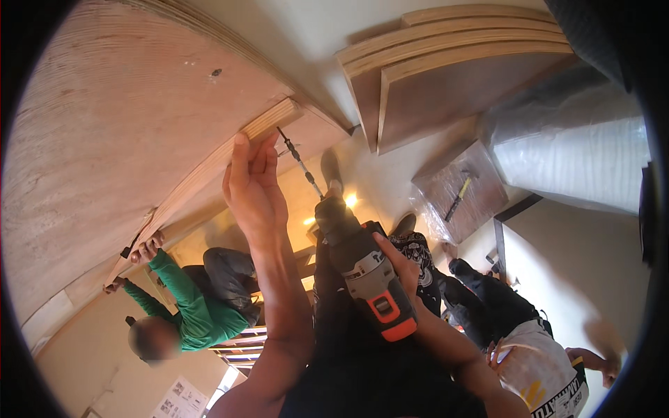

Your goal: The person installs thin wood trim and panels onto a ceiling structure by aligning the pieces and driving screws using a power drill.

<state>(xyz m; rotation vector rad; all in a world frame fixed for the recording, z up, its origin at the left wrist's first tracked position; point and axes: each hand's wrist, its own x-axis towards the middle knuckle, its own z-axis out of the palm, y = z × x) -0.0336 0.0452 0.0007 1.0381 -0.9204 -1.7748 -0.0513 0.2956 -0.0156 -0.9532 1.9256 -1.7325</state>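
My right hand is closed around the grip of a grey, black and orange cordless drill. A long, slim bit runs from its chuck up and to the left, its tip close to the end of a pale wooden strip. That strip lies along the edge of a large plywood panel. My left hand is raised to the strip near the bit's tip, one finger pressed along its edge and the others curled. What the curled fingers touch is partly hidden.
A person in a green top reaches to the panel's edge at left. Another person in a light shirt is at lower right. Curved-edged boards lean at the back. A hammer rests on a film-wrapped board.
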